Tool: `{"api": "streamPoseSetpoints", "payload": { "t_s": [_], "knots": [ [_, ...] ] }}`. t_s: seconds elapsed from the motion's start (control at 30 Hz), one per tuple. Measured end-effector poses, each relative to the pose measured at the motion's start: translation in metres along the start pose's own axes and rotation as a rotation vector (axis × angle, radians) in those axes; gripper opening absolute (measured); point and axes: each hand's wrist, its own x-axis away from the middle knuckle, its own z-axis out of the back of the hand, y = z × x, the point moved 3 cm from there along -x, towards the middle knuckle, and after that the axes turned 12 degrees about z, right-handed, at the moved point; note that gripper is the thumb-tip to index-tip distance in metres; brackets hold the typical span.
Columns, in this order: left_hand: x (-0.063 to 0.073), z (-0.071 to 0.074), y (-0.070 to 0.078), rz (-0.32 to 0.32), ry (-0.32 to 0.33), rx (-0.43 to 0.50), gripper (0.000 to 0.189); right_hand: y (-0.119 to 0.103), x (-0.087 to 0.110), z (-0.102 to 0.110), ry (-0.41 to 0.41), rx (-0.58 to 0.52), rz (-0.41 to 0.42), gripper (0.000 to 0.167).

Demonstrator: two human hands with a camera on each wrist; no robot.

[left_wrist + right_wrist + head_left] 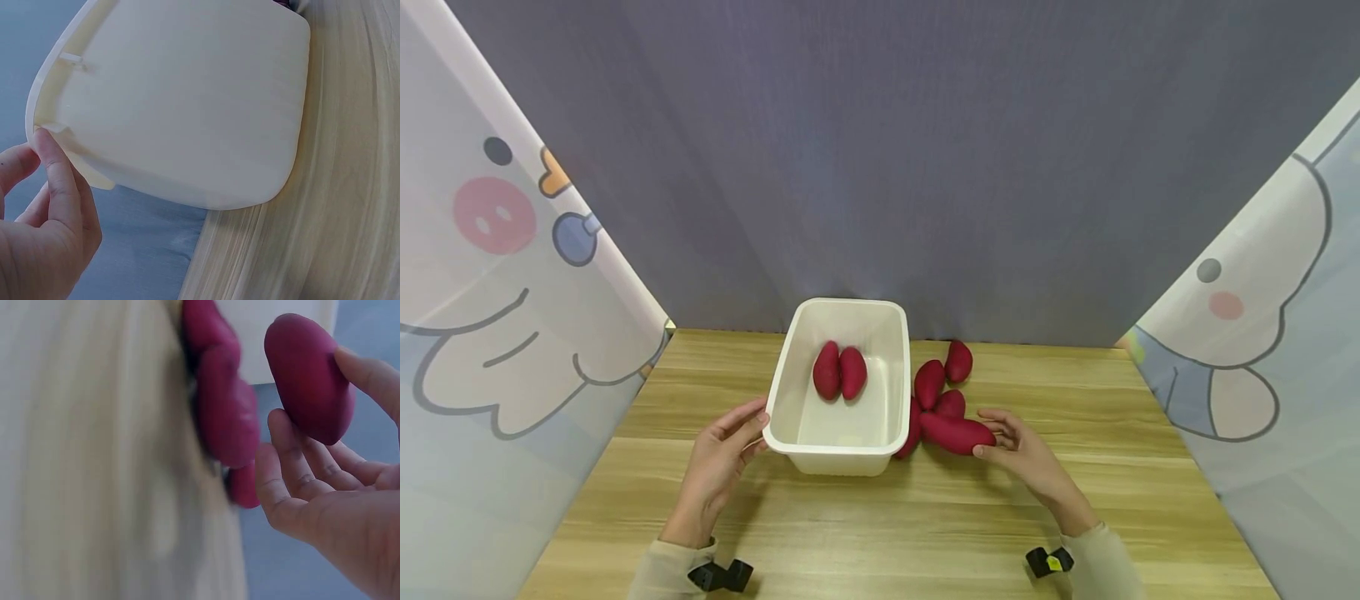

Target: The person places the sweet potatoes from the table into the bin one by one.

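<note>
My left hand (718, 458) pinches the left rim of a white plastic bin (842, 450), thumb on the rim and fingers beneath it. Two red sweet potatoes (852, 372) lie side by side inside the bin. To the bin's right, my right hand (1030, 462) holds another sweet potato (958, 433) by its right end, between thumb and fingers. In the right wrist view that held sweet potato (309, 378) is raised off the table. Several loose sweet potatoes (929, 383) lie in a cluster against the bin's right side, partly hidden by the held one.
The wooden table (805, 533) ends at a grey cloth panel (880, 167) behind the bin. Cartoon-printed panels stand along the left (475, 350) and right (1262, 417) sides. Black wrist-camera mounts (721, 575) sit at both sleeves.
</note>
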Motion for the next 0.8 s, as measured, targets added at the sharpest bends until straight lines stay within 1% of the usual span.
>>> {"api": "streamPoseSetpoints", "payload": {
  "t_s": [0.1, 0.27, 0.4, 0.5, 0.6, 0.7, 0.8],
  "knots": [
    [0.000, 0.001, 0.000, 0.001, 0.000, 0.003, 0.040, -0.012, -0.009, 0.001, 0.006, -0.009, 0.035, 0.062],
    [0.000, 0.001, 0.000, -0.006, -0.002, 0.014, 0.037, -0.038, -0.030, 0.001, -0.008, -0.005, 0.108, 0.060],
    [-0.001, 0.002, -0.001, -0.015, 0.004, 0.025, 0.033, -0.058, -0.048, 0.005, 0.002, 0.028, 0.136, 0.057],
    [-0.002, 0.002, -0.001, -0.021, -0.004, 0.025, 0.033, -0.071, -0.059, 0.011, 0.011, 0.081, 0.133, 0.057],
    [-0.002, 0.001, -0.001, -0.021, -0.013, 0.024, 0.034, -0.080, -0.066, 0.016, 0.011, 0.117, 0.119, 0.058],
    [-0.002, 0.001, -0.002, -0.014, -0.013, 0.030, 0.033, -0.087, -0.071, 0.018, 0.016, 0.118, 0.097, 0.058],
    [-0.002, 0.002, -0.002, -0.011, -0.010, 0.035, 0.032, -0.094, -0.076, 0.015, 0.010, 0.109, 0.085, 0.059]
  ]
}}
